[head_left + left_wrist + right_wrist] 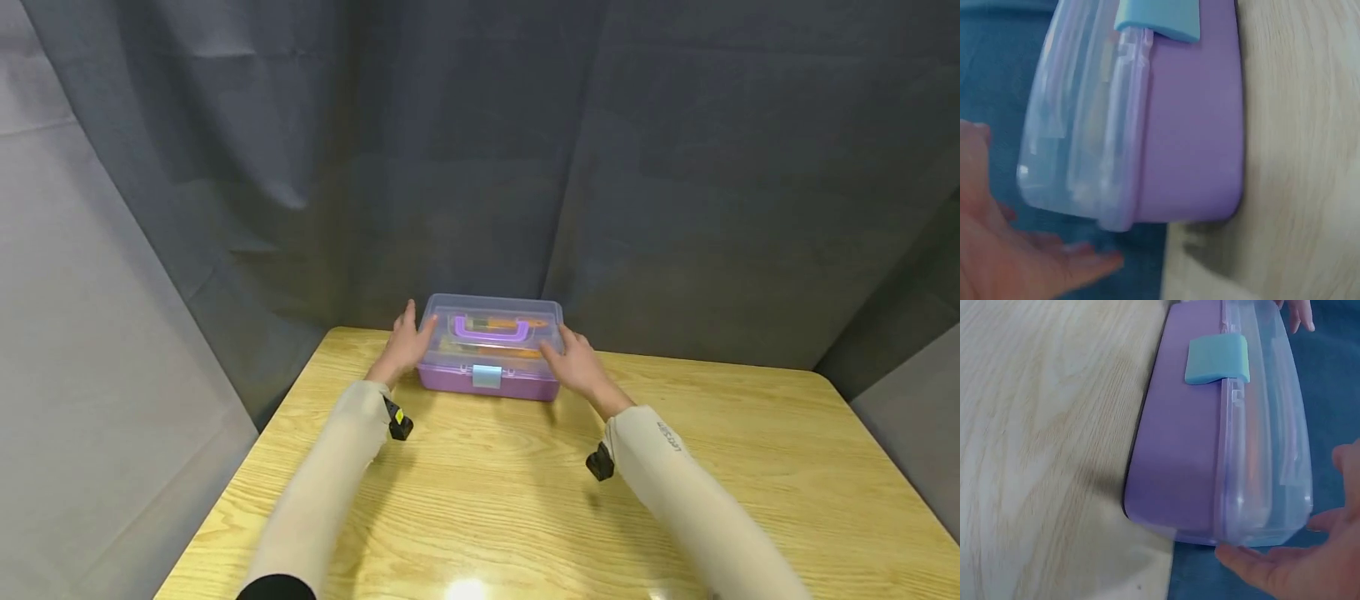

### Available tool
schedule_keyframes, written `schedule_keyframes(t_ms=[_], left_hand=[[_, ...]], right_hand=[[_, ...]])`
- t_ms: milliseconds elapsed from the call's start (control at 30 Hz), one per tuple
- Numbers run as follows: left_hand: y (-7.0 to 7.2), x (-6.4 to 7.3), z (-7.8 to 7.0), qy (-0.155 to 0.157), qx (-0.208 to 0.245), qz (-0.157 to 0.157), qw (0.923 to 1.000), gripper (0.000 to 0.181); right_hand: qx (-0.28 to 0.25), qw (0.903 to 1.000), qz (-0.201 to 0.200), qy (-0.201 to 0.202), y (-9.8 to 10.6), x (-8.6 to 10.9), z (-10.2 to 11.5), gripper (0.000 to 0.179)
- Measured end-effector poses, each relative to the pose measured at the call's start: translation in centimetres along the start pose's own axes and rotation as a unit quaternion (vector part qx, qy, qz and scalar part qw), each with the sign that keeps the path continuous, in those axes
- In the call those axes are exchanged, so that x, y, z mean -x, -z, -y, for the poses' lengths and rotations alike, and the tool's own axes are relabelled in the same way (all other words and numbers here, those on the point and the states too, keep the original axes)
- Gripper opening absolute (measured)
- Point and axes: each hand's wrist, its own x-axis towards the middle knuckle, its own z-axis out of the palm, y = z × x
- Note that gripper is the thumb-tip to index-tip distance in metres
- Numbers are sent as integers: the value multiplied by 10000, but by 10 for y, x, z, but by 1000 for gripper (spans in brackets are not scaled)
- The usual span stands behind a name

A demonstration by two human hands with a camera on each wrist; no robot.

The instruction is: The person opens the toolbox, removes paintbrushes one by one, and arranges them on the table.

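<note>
Head: box [491,347] on table [480,483], curtain [675,208] behind.

**Item Count, My Station**

I count one left hand [405,343] and one right hand [579,364], both mine. Before me: one purple box [448,381], one clear lid [450,354], one purple handle [491,336], one blue latch [486,377]. Inside, at least two orange items [513,352] show. I also count two sleeves [322,483] and one table [487,467].

box [457,358] on table [510,500] (between left hand [406,342] and right hand [577,364]), curtain [465,167] behind.
</note>
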Motion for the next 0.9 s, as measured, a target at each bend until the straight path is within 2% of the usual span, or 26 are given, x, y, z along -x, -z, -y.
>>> schedule_keyframes(t_ms=[100,167,267,467,633,800,900], left_hand=[[-9,-8,6,-188,689,28,9974,78],[-13,-11,12,-358,1001,2,9943,75],[-18,-15,21,-454,1391,14,9892,68],[-20,-16,31,-217,2087,197,9775,63],[-19,-15,26,-139,2212,315,9746,63],[-19,-11,24,9,2099,498,9765,63],[-20,-8,22,-44,2048,616,9769,64]], right_hand=[[-186,9998,0,-54,-7,-11,-3,66],[-313,9994,-10,-110,-13,-17,-6,64],[-519,9985,-8,-157,-19,-22,-10,61],[-1150,9926,-97,-369,-24,-26,-15,61],[-1363,9898,-99,-406,-20,-25,-15,62],[-1219,9916,-13,-429,-17,-20,-18,63],[-1174,9923,41,-392,-15,-15,-20,63]])
